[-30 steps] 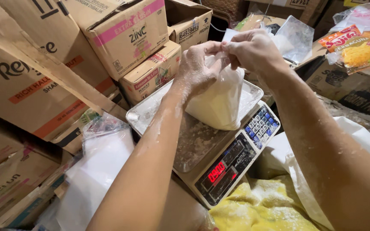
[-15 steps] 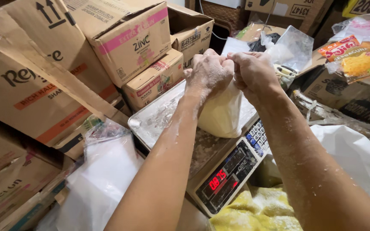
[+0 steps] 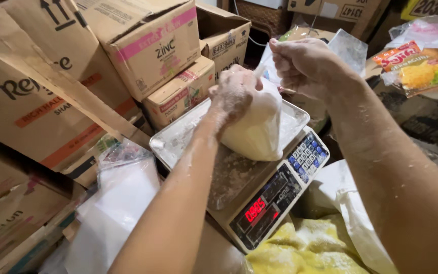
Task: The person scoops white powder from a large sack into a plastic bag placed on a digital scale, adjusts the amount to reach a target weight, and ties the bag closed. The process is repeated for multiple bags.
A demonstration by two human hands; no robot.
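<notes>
your left hand (image 3: 235, 94), dusted with white powder, grips the twisted neck of a clear plastic bag (image 3: 255, 133) filled with pale flour-like powder. the bag sits on the metal tray (image 3: 178, 137) of a digital scale (image 3: 275, 200), whose red display is lit. your right hand (image 3: 305, 66) is closed in a fist just above and to the right, pinching the bag's thin top end. stacked cardboard boxes (image 3: 148, 45) stand behind the scale. a yellow cloth (image 3: 305, 248) lies below it, near you.
</notes>
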